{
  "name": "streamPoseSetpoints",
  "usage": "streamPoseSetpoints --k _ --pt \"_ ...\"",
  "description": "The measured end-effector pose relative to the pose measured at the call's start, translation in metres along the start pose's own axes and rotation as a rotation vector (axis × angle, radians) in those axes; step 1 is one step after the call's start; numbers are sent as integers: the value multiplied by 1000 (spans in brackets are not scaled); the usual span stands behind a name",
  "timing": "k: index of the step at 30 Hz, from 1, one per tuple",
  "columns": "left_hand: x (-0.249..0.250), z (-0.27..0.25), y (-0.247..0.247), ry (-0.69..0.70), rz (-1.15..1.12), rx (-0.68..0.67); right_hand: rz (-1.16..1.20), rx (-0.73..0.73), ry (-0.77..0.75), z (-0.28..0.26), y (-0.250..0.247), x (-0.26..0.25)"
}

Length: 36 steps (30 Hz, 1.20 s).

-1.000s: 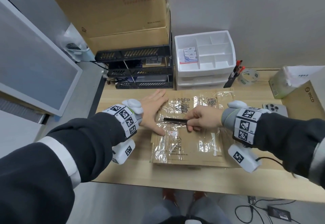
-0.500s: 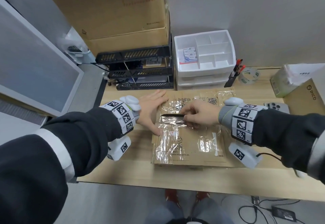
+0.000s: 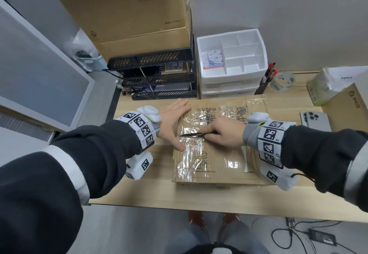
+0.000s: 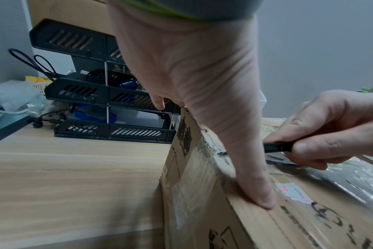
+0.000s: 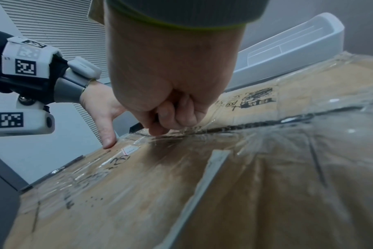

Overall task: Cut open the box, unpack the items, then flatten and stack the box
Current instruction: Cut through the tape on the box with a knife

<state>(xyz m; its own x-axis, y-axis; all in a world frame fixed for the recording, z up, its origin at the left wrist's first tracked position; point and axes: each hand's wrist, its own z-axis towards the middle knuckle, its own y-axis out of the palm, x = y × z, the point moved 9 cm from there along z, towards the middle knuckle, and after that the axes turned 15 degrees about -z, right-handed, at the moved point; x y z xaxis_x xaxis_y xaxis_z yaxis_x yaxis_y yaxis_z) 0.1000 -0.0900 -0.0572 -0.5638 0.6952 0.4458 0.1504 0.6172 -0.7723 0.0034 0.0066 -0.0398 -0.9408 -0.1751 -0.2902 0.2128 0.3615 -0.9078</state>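
Observation:
A brown cardboard box (image 3: pixel 217 166) wrapped in shiny clear tape lies on the wooden desk. My left hand (image 3: pixel 172 123) rests flat and spread on the box's left edge, thumb pressing the top (image 4: pixel 260 193). My right hand (image 3: pixel 223 132) grips a thin black blade (image 3: pixel 191 134) that points left along the taped centre seam (image 5: pixel 266 125). In the left wrist view the blade (image 4: pixel 277 147) pokes out of the curled right fingers, close behind my left thumb. In the right wrist view the fist (image 5: pixel 170 107) sits on the seam and hides the tool.
Black stacked paper trays (image 3: pixel 159 78) and a white drawer organizer (image 3: pixel 231 62) stand just behind the box. A tape roll (image 3: pixel 282 81), pen holder (image 3: pixel 264 84), phone (image 3: pixel 315 121) and another carton (image 3: pixel 350 110) sit at the right. A large carton (image 3: pixel 127 10) towers at back left.
My right hand has slid the blade leftward along the seam, closer to my left hand's thumb. The left hand has stayed planted on the box's left edge.

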Motion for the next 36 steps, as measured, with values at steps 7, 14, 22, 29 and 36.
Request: streamPoseSetpoints --k 7,14,22,29,36 --pt "10 0 -6 5 -24 14 -17 23 12 -4 3 -2" --pt "9 12 -6 -49 45 31 -60 10 -6 -12 -2 1" --pt "16 15 -8 -132 171 -23 -17 -10 52 -26 3 19" --pt "30 27 -8 -228 305 -59 -61 -27 107 -41 6 36" --pt "28 33 -11 -263 315 -98 -69 -3 122 -53 10 52"
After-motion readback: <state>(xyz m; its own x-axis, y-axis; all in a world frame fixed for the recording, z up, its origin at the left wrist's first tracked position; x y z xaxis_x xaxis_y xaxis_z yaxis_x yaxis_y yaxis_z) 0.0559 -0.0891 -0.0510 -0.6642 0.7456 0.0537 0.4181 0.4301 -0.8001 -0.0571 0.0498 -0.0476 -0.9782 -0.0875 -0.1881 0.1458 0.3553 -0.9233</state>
